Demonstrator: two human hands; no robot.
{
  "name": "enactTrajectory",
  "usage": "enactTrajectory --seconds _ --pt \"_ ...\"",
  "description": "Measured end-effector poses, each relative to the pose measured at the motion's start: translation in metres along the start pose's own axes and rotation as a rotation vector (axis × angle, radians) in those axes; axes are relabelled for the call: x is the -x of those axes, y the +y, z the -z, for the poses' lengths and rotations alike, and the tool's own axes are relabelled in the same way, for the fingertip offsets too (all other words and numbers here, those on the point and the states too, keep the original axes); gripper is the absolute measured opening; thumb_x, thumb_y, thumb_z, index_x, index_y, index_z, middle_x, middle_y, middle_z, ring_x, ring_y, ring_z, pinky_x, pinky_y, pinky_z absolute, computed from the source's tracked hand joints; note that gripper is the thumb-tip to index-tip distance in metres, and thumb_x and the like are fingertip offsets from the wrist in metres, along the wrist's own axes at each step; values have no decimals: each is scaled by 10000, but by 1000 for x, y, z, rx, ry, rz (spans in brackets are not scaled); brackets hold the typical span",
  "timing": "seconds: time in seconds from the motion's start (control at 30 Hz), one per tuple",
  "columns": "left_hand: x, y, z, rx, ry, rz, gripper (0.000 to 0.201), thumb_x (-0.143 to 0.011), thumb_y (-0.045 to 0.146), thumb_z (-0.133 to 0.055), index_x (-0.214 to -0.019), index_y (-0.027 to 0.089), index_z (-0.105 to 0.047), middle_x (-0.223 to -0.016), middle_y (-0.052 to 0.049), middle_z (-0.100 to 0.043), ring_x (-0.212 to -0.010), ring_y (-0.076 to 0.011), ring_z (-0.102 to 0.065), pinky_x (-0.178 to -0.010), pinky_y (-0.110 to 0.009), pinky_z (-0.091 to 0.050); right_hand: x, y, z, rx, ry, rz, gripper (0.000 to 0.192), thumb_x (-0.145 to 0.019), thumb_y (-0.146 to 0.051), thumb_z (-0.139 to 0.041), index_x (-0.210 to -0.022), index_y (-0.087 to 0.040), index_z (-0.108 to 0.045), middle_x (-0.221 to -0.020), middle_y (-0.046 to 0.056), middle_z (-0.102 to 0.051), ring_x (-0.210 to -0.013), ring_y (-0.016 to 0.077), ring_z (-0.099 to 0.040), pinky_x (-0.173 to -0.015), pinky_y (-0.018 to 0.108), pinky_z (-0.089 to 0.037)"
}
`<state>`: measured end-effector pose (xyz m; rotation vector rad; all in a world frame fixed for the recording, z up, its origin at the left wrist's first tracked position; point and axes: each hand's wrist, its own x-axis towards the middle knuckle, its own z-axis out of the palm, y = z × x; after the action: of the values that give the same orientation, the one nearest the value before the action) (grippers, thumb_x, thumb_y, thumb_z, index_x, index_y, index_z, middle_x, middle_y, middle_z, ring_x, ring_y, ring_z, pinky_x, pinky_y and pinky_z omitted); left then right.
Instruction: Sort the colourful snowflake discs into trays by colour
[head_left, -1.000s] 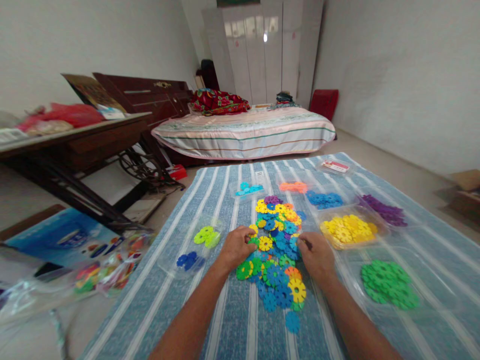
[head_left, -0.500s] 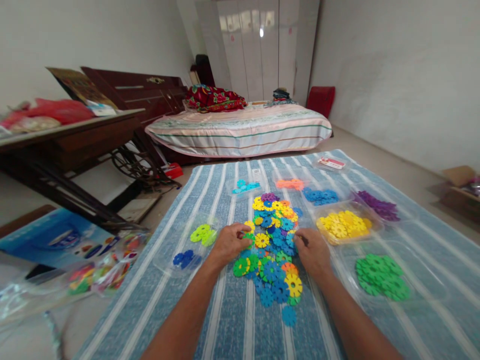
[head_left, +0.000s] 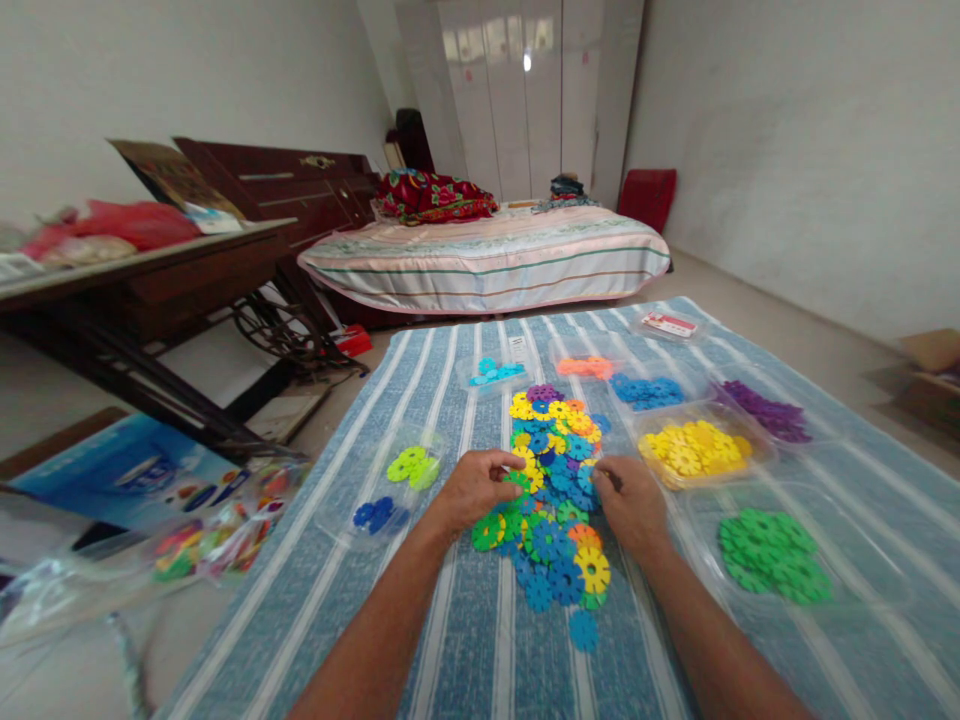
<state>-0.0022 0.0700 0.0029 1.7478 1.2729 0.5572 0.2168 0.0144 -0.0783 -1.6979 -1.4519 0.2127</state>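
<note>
A loose heap of flower-shaped plastic discs [head_left: 551,545] in several colours lies on the striped cloth [head_left: 465,640]. My left hand [head_left: 480,490] is over the heap's left edge, thumb and forefinger apart, close to yellow and green discs; I see nothing held between them. On the opposite side, my right hand [head_left: 630,505] has its fingers curled in, the tips against the blue discs. What those fingers hold, if anything, is hidden. To the left, a clear tray [head_left: 330,515] contains lime-green discs [head_left: 412,467] and dark blue discs [head_left: 375,514].
Right of the heap stand clear containers of yellow discs [head_left: 694,448], green discs [head_left: 772,555], purple discs [head_left: 765,410] and blue discs [head_left: 646,391]. Behind it are orange discs [head_left: 585,368] and light-blue discs [head_left: 495,372]. A bed [head_left: 480,265] is beyond the cloth-covered surface.
My left hand has shifted slightly to the right over the yellow and green discs. The right hand stays at the heap's right edge. The whole view has moved a little.
</note>
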Motion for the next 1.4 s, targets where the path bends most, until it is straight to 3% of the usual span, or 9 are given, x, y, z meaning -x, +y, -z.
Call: enactTrajectory --seconds 0.27,0.5,0.7,1.03,1.23,1.4 --pt "-2 -5 -9 -9 -105 -7 318 -558 244 -627 -842 111 -677 -631 27 -513 -612 -103 -451 -556 -205 -343 0 -1 1 -7 5 13 203 -783 -302 -461 -729 -199 -628 -744 31 -615 -759 174 -521 -711 286 -366" --pt "-3 -3 -8 -145 -57 -11 211 -554 209 -564 -733 123 -637 -566 51 -453 -569 -92 -410 -542 -200 -311 0 1 -1 3 -2 -3 204 -783 -299 -462 -739 -192 -631 -755 32 -613 -769 173 -519 -718 286 -365" --pt "-6 -5 -3 -114 -124 -14 250 -570 233 -560 -777 124 -650 -598 30 -519 -586 -107 -451 -521 -193 -327 -1 -1 1 16 -11 4 204 -785 -297 -457 -725 -196 -624 -737 28 -606 -750 172 -512 -703 287 -354" --pt "-4 -1 6 -144 -95 -25 227 -574 229 -568 -753 122 -656 -566 40 -502 -560 -94 -442 -514 -186 -337 0 -2 1 -3 -2 -1 197 -781 -298 -468 -728 -194 -626 -740 28 -607 -752 170 -513 -711 286 -359" --pt "-1 7 0 10 -94 38 244 -601 265 -572 -793 128 -636 -607 35 -562 -551 -97 -505 -511 -195 -385 -1 -1 1 -7 4 3 194 -780 -292 -466 -728 -193 -625 -746 31 -608 -765 173 -515 -724 291 -363" --pt "1 18 -8 86 -66 163 305 -619 285 -573 -891 149 -603 -506 79 -455 -482 -108 -550 -435 -181 -365 -2 -2 0 -5 4 0 192 -779 -285 -463 -722 -198 -624 -744 30 -609 -765 172 -512 -717 286 -362"
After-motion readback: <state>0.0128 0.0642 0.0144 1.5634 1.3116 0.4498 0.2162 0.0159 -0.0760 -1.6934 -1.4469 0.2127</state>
